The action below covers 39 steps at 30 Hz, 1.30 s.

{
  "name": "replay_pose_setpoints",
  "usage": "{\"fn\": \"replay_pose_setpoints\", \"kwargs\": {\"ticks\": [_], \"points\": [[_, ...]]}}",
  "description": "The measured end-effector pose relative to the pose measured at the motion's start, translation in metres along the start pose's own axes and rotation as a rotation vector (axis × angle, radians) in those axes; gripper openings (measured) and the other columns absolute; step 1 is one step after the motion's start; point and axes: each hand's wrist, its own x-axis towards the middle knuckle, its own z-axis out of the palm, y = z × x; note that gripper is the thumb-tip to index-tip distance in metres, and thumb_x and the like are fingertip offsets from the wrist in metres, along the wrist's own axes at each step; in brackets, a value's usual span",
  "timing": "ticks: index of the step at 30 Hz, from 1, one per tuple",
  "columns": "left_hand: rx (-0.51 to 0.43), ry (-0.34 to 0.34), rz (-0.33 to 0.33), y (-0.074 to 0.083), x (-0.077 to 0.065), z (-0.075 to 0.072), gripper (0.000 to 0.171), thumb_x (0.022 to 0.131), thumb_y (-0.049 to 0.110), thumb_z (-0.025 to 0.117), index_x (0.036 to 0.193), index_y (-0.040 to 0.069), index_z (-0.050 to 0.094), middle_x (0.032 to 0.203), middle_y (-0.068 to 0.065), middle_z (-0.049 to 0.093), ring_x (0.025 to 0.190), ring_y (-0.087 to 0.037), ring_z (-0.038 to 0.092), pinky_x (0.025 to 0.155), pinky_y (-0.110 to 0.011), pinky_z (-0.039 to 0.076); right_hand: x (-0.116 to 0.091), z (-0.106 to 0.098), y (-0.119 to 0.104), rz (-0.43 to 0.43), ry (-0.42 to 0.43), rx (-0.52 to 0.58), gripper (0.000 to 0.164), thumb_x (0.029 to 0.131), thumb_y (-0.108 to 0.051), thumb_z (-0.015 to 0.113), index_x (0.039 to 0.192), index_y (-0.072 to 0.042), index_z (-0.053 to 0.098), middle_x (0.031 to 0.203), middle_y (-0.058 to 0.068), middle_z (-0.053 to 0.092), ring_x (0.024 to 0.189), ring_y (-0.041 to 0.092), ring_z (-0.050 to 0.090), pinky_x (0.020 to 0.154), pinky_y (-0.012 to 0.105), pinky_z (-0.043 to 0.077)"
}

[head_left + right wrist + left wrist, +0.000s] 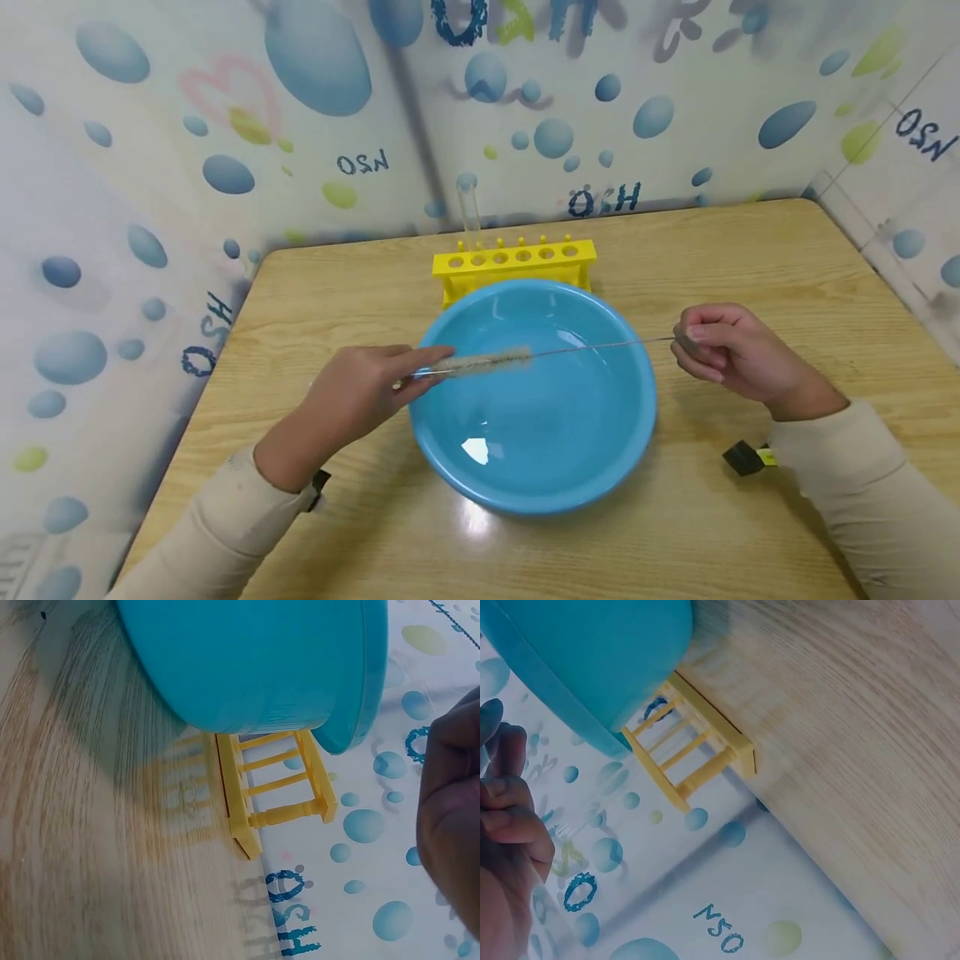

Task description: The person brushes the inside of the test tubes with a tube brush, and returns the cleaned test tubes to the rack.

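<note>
In the head view, we are seeing the left hand (pixel 360 387) pinching a clear test tube (pixel 426 372) over the left rim of a blue basin (pixel 528 502), which is standing on the counter (pixel 712 275) between its left and right edges. The right hand (pixel 731 350) is gripping the wire end of a tube brush (pixel 491 361), out on the side towards the counter's right edge; the wire is running above the basin, and the bristles are appearing to lie inside the tube. Just behind the basin, near the counter's far edge, a yellow rack (pixel 517 257) is holding an upright second tube (pixel 469 217). In the left wrist view, we are finding the left fingers curling at the border, their hold hard to make out, with the rack near the far edge. In the right wrist view, the right hand is showing dark and cut off, so we are not telling its grip there.
</note>
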Motion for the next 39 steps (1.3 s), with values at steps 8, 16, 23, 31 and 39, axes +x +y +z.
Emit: {"fn": "replay_pose_setpoints", "kwargs": {"ticks": [8, 16, 23, 31, 39], "points": [[0.067, 0.014, 0.029, -0.009, -0.005, -0.012, 0.047, 0.079, 0.019, 0.085, 0.124, 0.017, 0.071, 0.079, 0.001, 0.074, 0.057, -0.007, 0.062, 0.053, -0.02, 0.05, 0.001, 0.001, 0.0, -0.023, -0.016, 0.035, 0.04, 0.096, 0.018, 0.005, 0.072, -0.001, 0.031, 0.062, 0.005, 0.027, 0.047, 0.02, 0.03, 0.045, 0.032, 0.02], [0.072, 0.011, 0.037, -0.017, -0.01, -0.017, 0.05, 0.077, 0.017, 0.086, 0.125, 0.017, 0.071, 0.073, 0.002, 0.071, 0.055, -0.004, 0.059, 0.052, -0.019, 0.05, 0.001, 0.001, -0.001, -0.033, -0.02, 0.081, 0.039, 0.098, 0.016, 0.005, 0.074, 0.001, 0.032, 0.064, 0.006, 0.027, 0.048, 0.02, 0.028, 0.045, 0.031, 0.019], [0.057, -0.011, 0.021, -0.024, -0.014, -0.018, 0.046, 0.08, 0.019, 0.084, 0.124, 0.017, 0.071, 0.076, 0.002, 0.073, 0.057, -0.006, 0.061, 0.053, -0.019, 0.051, 0.001, -0.001, -0.002, -0.032, -0.03, 0.097, 0.039, 0.098, 0.017, 0.006, 0.075, 0.002, 0.033, 0.065, 0.007, 0.027, 0.048, 0.02, 0.028, 0.045, 0.032, 0.02], [0.053, -0.039, -0.027, -0.027, -0.013, -0.019, 0.046, 0.078, 0.018, 0.086, 0.123, 0.017, 0.073, 0.074, 0.001, 0.072, 0.056, -0.006, 0.058, 0.052, -0.019, 0.05, 0.001, -0.002, -0.001, -0.044, -0.02, 0.11, 0.039, 0.098, 0.017, 0.006, 0.078, 0.004, 0.036, 0.065, 0.007, 0.028, 0.048, 0.02, 0.029, 0.045, 0.031, 0.02], [0.069, -0.021, -0.082, -0.04, -0.022, -0.02, 0.038, 0.081, 0.014, 0.082, 0.118, 0.015, 0.074, 0.071, 0.003, 0.068, 0.053, -0.005, 0.049, 0.048, -0.019, 0.041, 0.0, -0.005, 0.0, -0.031, 0.032, 0.181, 0.042, 0.1, 0.012, 0.001, 0.077, 0.004, 0.035, 0.067, 0.008, 0.026, 0.05, 0.02, 0.026, 0.045, 0.031, 0.018]]}}
